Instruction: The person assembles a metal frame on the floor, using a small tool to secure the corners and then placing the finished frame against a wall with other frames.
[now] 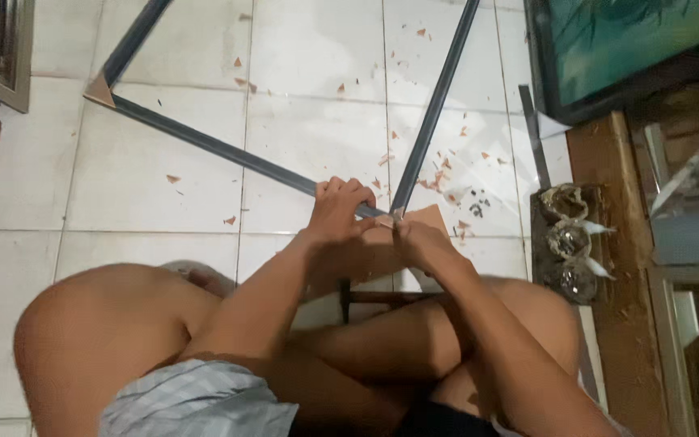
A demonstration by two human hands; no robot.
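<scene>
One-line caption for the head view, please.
Seated on a tiled floor, left hand and right hand meet at a dark frame corner.

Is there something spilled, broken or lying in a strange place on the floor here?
Yes. Small brown chips lie scattered over the white floor tiles, thickest beside the frame corner where both hands, left hand and right hand, are pressed. Nothing looks broken.

White tiled floor (123,178) strewn with small brown chips (446,174); a framed teal picture (633,40) leans at the upper right. Beside it, three tied clear bags (568,239) lie on a dark board (537,226); a wooden cabinet (616,243) stands alongside.
</scene>
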